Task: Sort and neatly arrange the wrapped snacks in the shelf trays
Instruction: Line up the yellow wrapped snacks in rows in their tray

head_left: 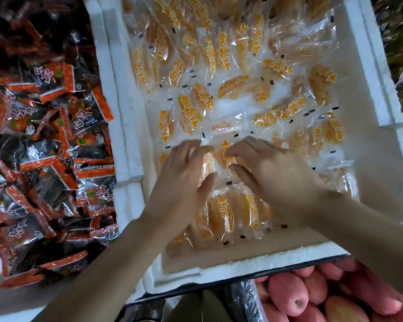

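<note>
both hands worked low inside the white foam tray (370, 182), near its front wall. left hand (184, 168) rested with fingers straight and relaxed on the yellow snack packets (186, 112). right hand (272, 168) had its fingertips bent down onto a packet, and blur hid whether it pinched anything. yellow snack packets lay loose across the tray's floor. dark-and-orange packets (44, 135) were heaped left of the tray, and pink apples (289, 296) sat below its front edge.

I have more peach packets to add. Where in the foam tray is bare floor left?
In the foam tray, a bare strip runs along the near wall, another beside the right wall. The far half is piled with peach packets; the left hand and right hand fill the middle.
</note>
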A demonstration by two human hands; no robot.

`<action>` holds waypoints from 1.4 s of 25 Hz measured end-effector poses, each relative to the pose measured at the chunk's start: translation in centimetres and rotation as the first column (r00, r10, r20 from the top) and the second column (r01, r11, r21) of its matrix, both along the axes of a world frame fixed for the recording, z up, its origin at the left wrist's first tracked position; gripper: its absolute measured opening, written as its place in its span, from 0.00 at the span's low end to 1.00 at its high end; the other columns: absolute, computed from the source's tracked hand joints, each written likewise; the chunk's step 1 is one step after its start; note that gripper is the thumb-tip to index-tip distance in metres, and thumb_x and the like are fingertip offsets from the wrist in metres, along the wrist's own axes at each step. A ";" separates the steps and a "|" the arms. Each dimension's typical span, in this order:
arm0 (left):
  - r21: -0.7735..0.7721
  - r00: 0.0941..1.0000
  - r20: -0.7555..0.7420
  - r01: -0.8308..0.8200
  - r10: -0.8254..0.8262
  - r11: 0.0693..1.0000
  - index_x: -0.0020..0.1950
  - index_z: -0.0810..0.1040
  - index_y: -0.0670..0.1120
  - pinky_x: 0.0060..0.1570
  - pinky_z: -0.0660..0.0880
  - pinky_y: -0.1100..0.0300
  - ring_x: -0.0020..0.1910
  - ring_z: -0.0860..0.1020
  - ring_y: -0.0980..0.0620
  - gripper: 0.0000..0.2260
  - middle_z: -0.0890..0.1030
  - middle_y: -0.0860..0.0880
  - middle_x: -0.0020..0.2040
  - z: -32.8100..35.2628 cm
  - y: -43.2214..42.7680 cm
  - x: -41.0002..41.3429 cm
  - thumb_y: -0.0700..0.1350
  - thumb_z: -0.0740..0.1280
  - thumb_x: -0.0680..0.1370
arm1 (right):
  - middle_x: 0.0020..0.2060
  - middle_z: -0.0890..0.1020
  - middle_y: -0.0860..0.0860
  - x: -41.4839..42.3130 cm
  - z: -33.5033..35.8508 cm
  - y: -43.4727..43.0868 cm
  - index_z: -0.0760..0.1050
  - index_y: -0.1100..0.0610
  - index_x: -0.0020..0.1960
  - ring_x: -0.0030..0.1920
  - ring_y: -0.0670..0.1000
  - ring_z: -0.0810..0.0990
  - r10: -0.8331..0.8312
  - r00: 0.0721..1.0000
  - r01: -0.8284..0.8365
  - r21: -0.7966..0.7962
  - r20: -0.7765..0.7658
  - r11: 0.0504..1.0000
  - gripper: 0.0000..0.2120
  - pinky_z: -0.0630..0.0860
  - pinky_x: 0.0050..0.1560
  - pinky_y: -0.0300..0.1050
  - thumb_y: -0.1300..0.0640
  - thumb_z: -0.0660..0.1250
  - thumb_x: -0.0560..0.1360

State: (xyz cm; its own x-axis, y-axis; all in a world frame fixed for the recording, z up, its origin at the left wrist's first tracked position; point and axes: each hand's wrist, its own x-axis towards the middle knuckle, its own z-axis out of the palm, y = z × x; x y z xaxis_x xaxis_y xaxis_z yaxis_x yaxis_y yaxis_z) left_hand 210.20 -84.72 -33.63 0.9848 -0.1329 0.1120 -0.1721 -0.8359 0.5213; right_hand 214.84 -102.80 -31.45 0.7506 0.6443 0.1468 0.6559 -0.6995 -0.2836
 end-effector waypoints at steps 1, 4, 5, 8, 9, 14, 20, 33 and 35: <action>-0.022 0.998 0.011 -0.057 0.058 0.998 0.65 0.71 0.44 0.61 0.67 0.55 0.61 0.72 0.45 0.18 0.72 0.43 0.61 0.2 0.1 1.7 0.47 0.64 0.76 | 0.47 0.80 0.55 1.5 0.1 0.4 0.76 0.59 0.54 0.45 0.57 0.81 -0.016 0.999 0.015 0.024 0.033 1.000 0.11 0.77 0.34 0.46 0.58 0.62 0.74; -0.176 0.937 -0.171 -0.335 0.306 0.926 0.70 0.65 0.39 0.63 0.66 0.57 0.64 0.70 0.43 0.23 0.68 0.40 0.65 1.3 -0.3 6.2 0.44 0.66 0.78 | 0.58 0.75 0.61 7.0 -0.3 1.9 0.71 0.64 0.63 0.58 0.63 0.74 -0.172 0.982 0.177 -0.060 0.083 0.982 0.20 0.74 0.54 0.55 0.69 0.67 0.71; -0.219 0.890 -0.261 -0.432 0.374 0.875 0.71 0.63 0.39 0.63 0.65 0.57 0.65 0.69 0.43 0.25 0.67 0.40 0.66 1.3 -0.5 7.5 0.45 0.66 0.78 | 0.61 0.73 0.61 8.7 -0.4 2.2 0.68 0.63 0.66 0.62 0.63 0.71 -0.209 0.975 0.217 -0.129 0.075 0.967 0.23 0.70 0.59 0.54 0.70 0.66 0.72; -0.136 0.814 -0.320 -0.546 0.485 0.827 0.70 0.62 0.38 0.61 0.61 0.59 0.66 0.67 0.42 0.27 0.69 0.39 0.66 0.5 -0.9 9.2 0.46 0.68 0.77 | 0.66 0.69 0.56 11.7 -1.5 3.1 0.62 0.59 0.70 0.67 0.58 0.65 -0.221 0.973 0.231 -0.375 0.072 0.898 0.25 0.61 0.65 0.50 0.66 0.64 0.75; -0.115 0.813 -0.306 -0.548 0.495 0.829 0.67 0.66 0.39 0.59 0.62 0.59 0.64 0.69 0.43 0.23 0.72 0.40 0.63 0.2 -0.9 9.5 0.45 0.69 0.76 | 0.64 0.71 0.56 12.1 -1.9 3.2 0.64 0.59 0.69 0.65 0.58 0.67 -0.193 0.975 0.221 -0.431 0.108 0.875 0.24 0.63 0.64 0.50 0.64 0.65 0.74; -0.137 0.837 -0.303 -0.511 0.455 0.849 0.43 0.68 0.45 0.38 0.59 0.66 0.44 0.70 0.49 0.08 0.72 0.46 0.46 1.1 -0.7 9.8 0.42 0.67 0.76 | 0.29 0.79 0.51 11.5 0.1 3.3 0.78 0.56 0.35 0.34 0.55 0.79 -0.180 0.925 0.305 -0.370 0.335 0.878 0.11 0.72 0.34 0.41 0.55 0.78 0.59; -0.461 0.850 -0.446 -0.488 0.282 0.741 0.42 0.71 0.48 0.28 0.66 0.72 0.30 0.72 0.62 0.05 0.73 0.52 0.35 4.7 -3.9 3.2 0.44 0.65 0.77 | 0.50 0.77 0.51 2.2 1.9 -2.4 0.65 0.51 0.71 0.46 0.54 0.77 -0.235 0.928 0.298 0.198 -0.291 0.934 0.18 0.75 0.48 0.49 0.58 0.56 0.81; 0.034 0.962 -0.210 0.187 -0.176 0.982 0.67 0.69 0.42 0.64 0.66 0.53 0.63 0.68 0.45 0.25 0.70 0.44 0.62 -0.4 -8.6 -0.9 0.43 0.72 0.73 | 0.57 0.76 0.47 -3.7 -1.2 -6.5 0.65 0.49 0.67 0.50 0.53 0.80 -0.433 0.814 0.413 -0.139 -0.386 0.900 0.17 0.77 0.45 0.50 0.55 0.59 0.79; 0.070 0.959 -0.176 0.237 -0.221 0.969 0.62 0.72 0.41 0.59 0.72 0.51 0.58 0.73 0.44 0.23 0.72 0.43 0.57 -0.9 -8.3 -1.0 0.43 0.75 0.71 | 0.54 0.78 0.46 -3.1 -1.4 -6.5 0.70 0.49 0.62 0.49 0.52 0.80 -0.402 0.834 0.376 -0.145 -0.378 0.915 0.13 0.77 0.42 0.47 0.57 0.60 0.79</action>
